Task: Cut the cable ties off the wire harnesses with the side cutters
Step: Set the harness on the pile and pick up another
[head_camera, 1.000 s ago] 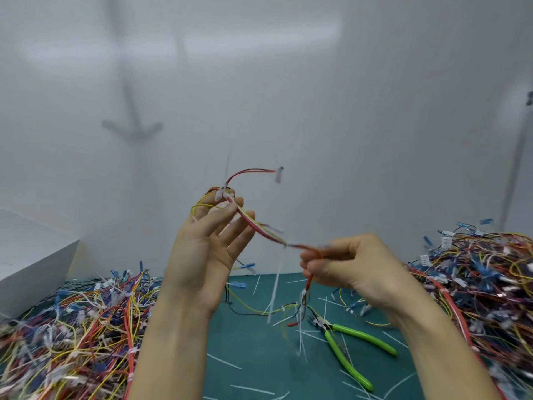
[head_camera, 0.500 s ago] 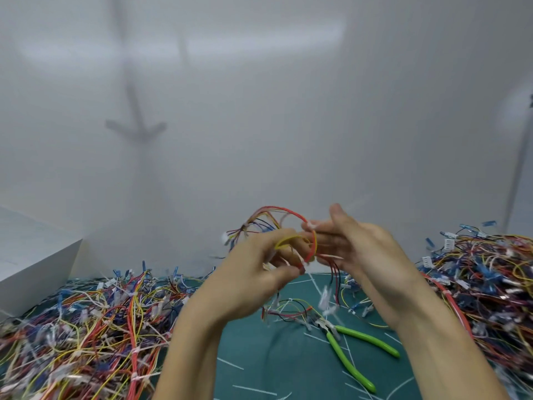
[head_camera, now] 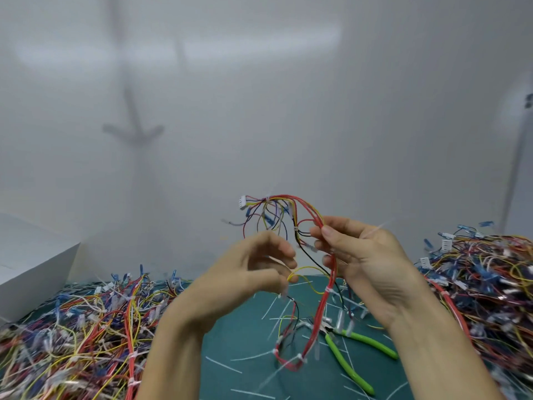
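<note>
Harness [head_camera: 325,307] held above the mat [head_camera: 236,342], our right hand [head_camera: 363,255] pinching its red wires; our left hand [head_camera: 253,272] curls beside a yellow loop [head_camera: 306,268], grip uncertain. Side cutters [head_camera: 346,363] lie below. We judge the dangling end could snag them.

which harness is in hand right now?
The red-wired harness with the white connector at its top: the right hand pinches its red bundle and holds it up. All others lie in the left pile and right pile on the green mat.
</note>
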